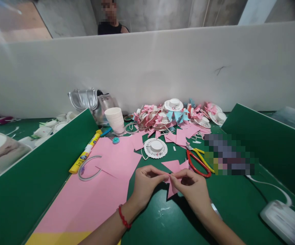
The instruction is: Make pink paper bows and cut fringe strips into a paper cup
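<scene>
Over the green table, the fingertips of my left hand (149, 185) and my right hand (193, 187) meet in a pinch. Between them is a piece of pink paper (172, 192) with pointed ends, gathered at its middle; my fingers cover part of it. More pink paper shows just behind. Beyond my hands lies a white paper hat (156, 145), made of a fringed disc with a short cup on top. Scissors (200, 165) with red and yellow handles lie near my right hand. A large pink sheet (96, 197) spreads beside my left forearm.
A yellow glue tube (86, 151) lies along the left green divider (42, 163). Stacked paper cups (115, 119) and a silver bag (86, 98) stand behind. Decorated paper hats (160, 115) pile up at the back. A white power strip (285, 217) lies right. A person (110, 27) is beyond the partition.
</scene>
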{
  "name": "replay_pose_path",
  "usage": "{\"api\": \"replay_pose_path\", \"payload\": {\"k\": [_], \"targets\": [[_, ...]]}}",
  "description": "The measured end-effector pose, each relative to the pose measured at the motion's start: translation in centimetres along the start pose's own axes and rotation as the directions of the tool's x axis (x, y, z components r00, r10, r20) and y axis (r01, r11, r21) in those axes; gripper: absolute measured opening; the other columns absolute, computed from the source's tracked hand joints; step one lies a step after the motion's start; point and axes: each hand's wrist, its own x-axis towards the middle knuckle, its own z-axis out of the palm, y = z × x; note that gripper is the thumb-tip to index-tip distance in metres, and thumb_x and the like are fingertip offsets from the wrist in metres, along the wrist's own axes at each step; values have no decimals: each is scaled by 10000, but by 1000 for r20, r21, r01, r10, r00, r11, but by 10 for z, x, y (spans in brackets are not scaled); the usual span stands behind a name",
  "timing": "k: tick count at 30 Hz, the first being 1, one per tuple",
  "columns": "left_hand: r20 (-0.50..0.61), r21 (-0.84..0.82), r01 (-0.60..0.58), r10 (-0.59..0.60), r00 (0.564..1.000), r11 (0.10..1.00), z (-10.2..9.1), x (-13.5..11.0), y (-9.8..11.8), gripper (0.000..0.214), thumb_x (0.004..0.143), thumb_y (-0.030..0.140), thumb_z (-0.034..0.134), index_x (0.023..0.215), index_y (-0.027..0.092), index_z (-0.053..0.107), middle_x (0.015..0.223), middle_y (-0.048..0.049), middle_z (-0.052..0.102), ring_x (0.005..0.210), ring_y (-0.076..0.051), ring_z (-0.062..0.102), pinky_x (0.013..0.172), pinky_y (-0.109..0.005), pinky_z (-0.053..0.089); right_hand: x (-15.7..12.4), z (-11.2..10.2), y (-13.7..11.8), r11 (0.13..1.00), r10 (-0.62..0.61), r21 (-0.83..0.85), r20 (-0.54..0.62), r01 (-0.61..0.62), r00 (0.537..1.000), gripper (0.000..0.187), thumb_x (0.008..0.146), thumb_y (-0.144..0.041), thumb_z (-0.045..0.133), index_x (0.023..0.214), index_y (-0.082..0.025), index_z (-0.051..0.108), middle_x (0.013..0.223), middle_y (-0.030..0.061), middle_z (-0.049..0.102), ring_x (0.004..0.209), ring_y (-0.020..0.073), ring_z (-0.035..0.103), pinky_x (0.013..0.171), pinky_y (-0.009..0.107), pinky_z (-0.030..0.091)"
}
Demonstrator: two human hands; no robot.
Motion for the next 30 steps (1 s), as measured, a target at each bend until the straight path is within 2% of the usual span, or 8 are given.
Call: {"api": "replay_pose_path", "payload": {"k": [6,12,16,19,22,30], "targets": [[21,-98,-9,12,1000,995,-1,0,-1,250,551,102,725,601,162,487,511,48,629,512,-95,595,529,-195,457,1,0,1,999,-5,36,-3,5,1000,102,628,-218,679,582,-170,601,492,-26,566,396,101,455,389,215,367],[83,-170,-68,83,993,983,-2,2,-4,405,623,86,682,692,214,304,565,53,662,557,-113,623,589,-235,471,2,-1,1,994,-26,103,-38,30,999,236,604,-264,725,692,-207,514,662,-43,510,492,99,512,452,205,446],[83,-167,-88,103,991,982,-3,2,-5,405,646,103,668,686,217,281,574,60,650,645,-148,654,614,-246,462,1,-2,0,990,-24,137,-13,26,1000,315,607,-245,721,813,-234,483,766,-45,518,474,71,521,439,184,440],[59,-153,-89,99,993,984,-2,2,-4,407,634,88,667,671,213,281,567,74,628,609,-115,631,579,-210,438,2,-4,1,987,-19,159,14,16,1000,341,630,-239,704,863,-251,456,774,-53,545,479,64,539,451,174,436],[48,-142,-86,94,994,986,-1,1,-4,398,627,74,659,657,208,285,561,84,605,593,-91,608,581,-198,427,3,-5,3,987,-12,161,41,5,999,344,647,-226,699,883,-255,451,763,-53,572,523,79,572,493,182,456],[79,-45,-133,136,988,990,-1,1,-7,332,671,101,609,640,204,295,678,33,610,687,-118,613,601,-215,401,4,-6,6,989,3,146,69,-13,998,317,672,-222,690,885,-253,457,705,-63,582,536,96,590,492,185,449]]}}
